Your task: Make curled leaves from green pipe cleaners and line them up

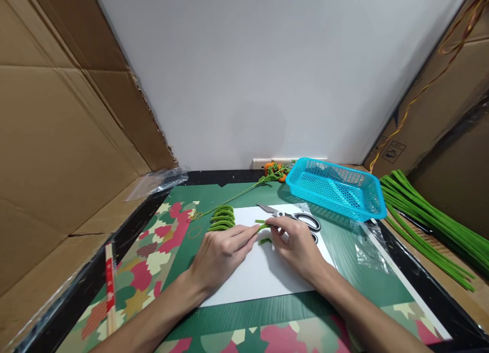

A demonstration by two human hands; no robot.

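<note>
Over a white sheet of paper [244,279], my left hand [225,246] and my right hand [296,241] meet with fingertips close together. Between them is a short green pipe cleaner [263,227], pinched by both hands. Another green piece [261,221] shows just above it by the right fingertips, and a small curved piece [265,241] lies on the paper below. Beyond my left hand sits a stack of bent green pipe cleaner pieces [222,218]. Scissors [280,213] with black and white handles lie partly behind my right hand.
A blue plastic basket [336,210] stands at the back right. Long green pipe cleaners [431,220] lie on the right. An orange flower on a stem [273,172] rests at the back. Chopsticks in a red wrapper [110,287] lie left. Cardboard walls [69,113] flank the table.
</note>
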